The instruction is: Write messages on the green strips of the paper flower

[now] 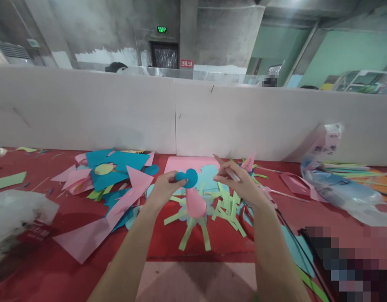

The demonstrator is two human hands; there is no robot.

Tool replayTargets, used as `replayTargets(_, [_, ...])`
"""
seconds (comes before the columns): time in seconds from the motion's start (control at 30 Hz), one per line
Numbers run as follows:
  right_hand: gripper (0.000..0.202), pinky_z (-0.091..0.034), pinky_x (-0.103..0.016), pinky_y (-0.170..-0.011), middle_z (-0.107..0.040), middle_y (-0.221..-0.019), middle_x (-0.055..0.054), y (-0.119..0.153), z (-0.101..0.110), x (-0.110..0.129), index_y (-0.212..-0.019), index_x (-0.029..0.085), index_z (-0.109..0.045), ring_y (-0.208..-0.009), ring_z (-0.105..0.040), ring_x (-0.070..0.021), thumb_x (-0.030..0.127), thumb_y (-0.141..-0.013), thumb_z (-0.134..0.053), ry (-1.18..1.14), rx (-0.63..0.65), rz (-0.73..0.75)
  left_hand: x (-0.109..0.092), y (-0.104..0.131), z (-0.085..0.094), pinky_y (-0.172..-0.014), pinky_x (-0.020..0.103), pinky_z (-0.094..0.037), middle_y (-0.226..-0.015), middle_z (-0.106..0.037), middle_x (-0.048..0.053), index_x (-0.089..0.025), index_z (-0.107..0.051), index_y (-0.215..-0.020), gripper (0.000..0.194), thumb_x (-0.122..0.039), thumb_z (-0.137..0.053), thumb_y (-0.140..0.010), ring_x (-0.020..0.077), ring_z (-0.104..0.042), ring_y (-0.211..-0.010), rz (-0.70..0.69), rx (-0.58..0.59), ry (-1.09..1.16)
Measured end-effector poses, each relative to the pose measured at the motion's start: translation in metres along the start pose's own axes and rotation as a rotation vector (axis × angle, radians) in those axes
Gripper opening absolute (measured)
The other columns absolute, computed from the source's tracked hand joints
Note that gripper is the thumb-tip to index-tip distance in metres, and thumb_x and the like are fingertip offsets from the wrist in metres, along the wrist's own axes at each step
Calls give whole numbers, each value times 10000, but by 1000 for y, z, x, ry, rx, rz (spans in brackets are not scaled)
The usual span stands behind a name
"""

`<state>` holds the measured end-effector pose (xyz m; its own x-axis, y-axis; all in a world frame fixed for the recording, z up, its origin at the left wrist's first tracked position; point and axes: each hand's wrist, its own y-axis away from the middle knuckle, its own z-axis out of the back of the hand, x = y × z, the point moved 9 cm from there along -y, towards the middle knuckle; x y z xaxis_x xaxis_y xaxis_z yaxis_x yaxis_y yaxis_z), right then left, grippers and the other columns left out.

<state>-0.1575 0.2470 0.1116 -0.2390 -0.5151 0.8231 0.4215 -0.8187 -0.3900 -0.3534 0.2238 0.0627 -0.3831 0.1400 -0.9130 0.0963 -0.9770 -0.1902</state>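
My left hand (163,188) pinches two overlapping blue paper circles (191,178) above the table. My right hand (237,180) is closed around a slim pencil-like stick (233,173), whose brown end points up and left; its exact kind is unclear. Below and between my hands is a pink paper cone (196,204) on a pale blue scalloped paper piece, with light green paper strips (187,235) spreading out from under it. Behind it lie a pink sheet (180,163) and a light blue cut paper shape (207,176).
Blue and pink paper scraps (118,167) lie left, near a clear plastic bag (17,218). Beside my right arm are red-handled scissors (246,216), a pink glue gun (269,197) with a black cable, and a plastic package (344,188). A white partition (118,109) stands behind.
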Motion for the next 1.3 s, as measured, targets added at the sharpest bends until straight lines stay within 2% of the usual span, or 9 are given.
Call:
replayTargets(0.17, [155,-449,-326,-712,-615,-724,-16,0,17,-8,-811,231,-495,-786,-609,-192,358,-767,-572,-64,-145,-11,18,-5,31,-704,324,-486,-781,-646,32,-158,-611,-811,319,-446,-573,-679,186,-603,-769,77,-168,103])
replayTargets(0.3, [168,-476,-321,-664,-618,-746,-21,1,33,-19,-830,223,-487,-747,-610,-178,358,-769,-566,-118,-288,-43,26,-7,41,-709,330,-488,-747,-647,27,-154,-624,-800,339,-458,-599,-653,192,-610,-753,104,-230,107])
replayTargets(0.43, [196,-487,-341,-677,-622,-746,-30,3,38,-22,-838,225,-484,-752,-611,-183,380,-758,-573,-131,-328,-58,16,-6,33,-700,323,-473,-728,-645,18,-162,-634,-763,310,-449,-605,-649,200,-599,-765,62,-195,77])
replayTargets(0.7, [214,-494,-357,-699,-619,-783,-32,5,41,-15,-840,230,-482,-756,-621,-184,409,-757,-565,-109,-341,-33,-33,13,4,-713,283,-447,-796,-651,6,-199,-631,-769,210,-384,-556,-705,183,-579,-788,-120,-56,12])
replayTargets(0.83, [214,-487,-343,-693,-629,-768,-22,5,43,-17,-820,228,-494,-739,-626,-180,406,-741,-584,-126,-348,-36,-44,18,-8,-711,257,-420,-768,-633,-21,-219,-630,-753,151,-339,-546,-716,155,-553,-751,-174,-27,-42])
replayTargets(1.03, [196,-482,-341,-666,-624,-748,-36,2,33,-14,-844,227,-495,-760,-608,-190,397,-766,-551,-85,-251,-42,-29,13,-37,-629,245,-408,-726,-617,-19,-210,-622,-731,147,-313,-519,-718,150,-533,-700,-169,31,-90])
replayTargets(1.1, [193,-472,-339,-691,-622,-785,-39,2,20,-8,-847,228,-502,-796,-602,-195,391,-762,-560,-58,-125,-37,-23,11,-44,-606,246,-401,-699,-607,-18,-208,-619,-717,144,-307,-514,-713,148,-523,-676,-160,43,-105])
replayTargets(1.2, [199,-461,-319,-717,-596,-825,-33,5,-7,0,-836,233,-519,-833,-580,-194,382,-732,-600,-3,142,-28,-17,9,-49,-585,246,-394,-668,-591,-24,-211,-615,-712,139,-302,-510,-708,140,-507,-638,-149,59,-118])
replayTargets(1.3, [173,-459,-287,-652,-553,-761,-5,7,-20,3,-816,230,-518,-744,-552,-168,361,-734,-597,66,249,-5,-16,8,-48,-602,249,-400,-663,-590,-28,-213,-613,-706,143,-314,-512,-712,138,-510,-636,-152,64,-114])
